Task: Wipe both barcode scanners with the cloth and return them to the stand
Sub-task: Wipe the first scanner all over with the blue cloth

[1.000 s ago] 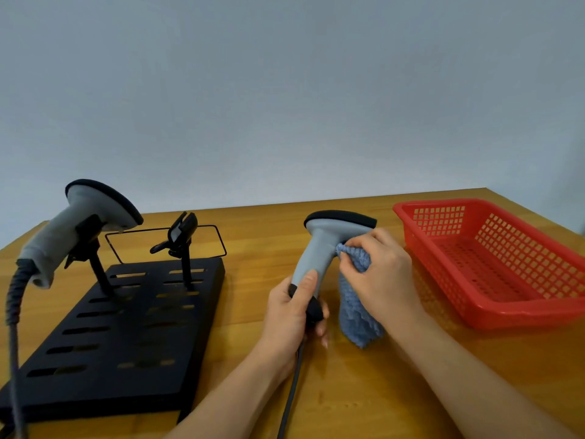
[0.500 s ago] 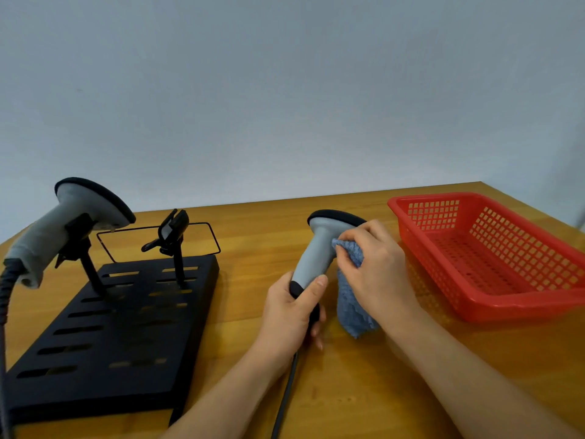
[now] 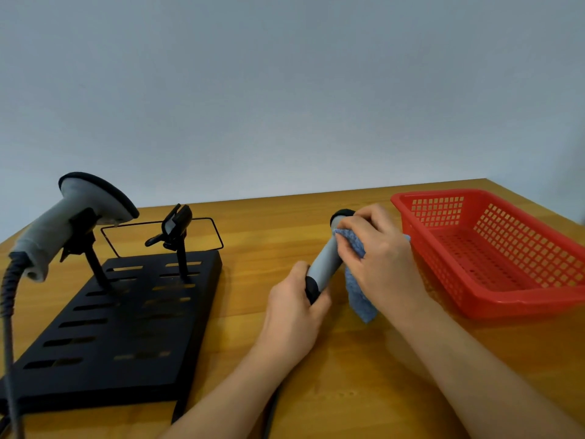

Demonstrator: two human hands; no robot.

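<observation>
Since the earlier frame, the right hand [image 3: 378, 251] has slid the blue cloth [image 3: 356, 274] up the neck of the held scanner [image 3: 326, 264], so that the scanner's dark head is now almost hidden behind the knuckles, where a second ago it stood clear above them. Its grey body also tilts further away from the person than it did.

The held scanner sits above the wooden table [image 3: 348, 391], between the black stand [image 3: 126, 327] and the red basket [image 3: 493, 248]. At its lower end, the left hand [image 3: 294, 321] curls fingers and thumb round the dark grip, and the cable runs down past the wrist. The right hand's fingers are bent and bunched, pinching the cloth against the upper body of the scanner; a loose tail of cloth hangs down below the palm.

Wiping of this scanner looks to be under way, not finished: only its upper part is being rubbed, and how much of the rest has been covered cannot be told from the picture. Its place seems to be the empty cradle [image 3: 175, 228] on the right-hand post of the stand.

A second scanner [image 3: 72, 223] rests in the left cradle, head up, with its coiled cable [image 3: 9, 296] trailing off the table edge. Whether it has already been wiped is not visible. At the least, what remains is finishing this wipe and reseating the held scanner, and possibly the whole cycle for the other one.
</observation>
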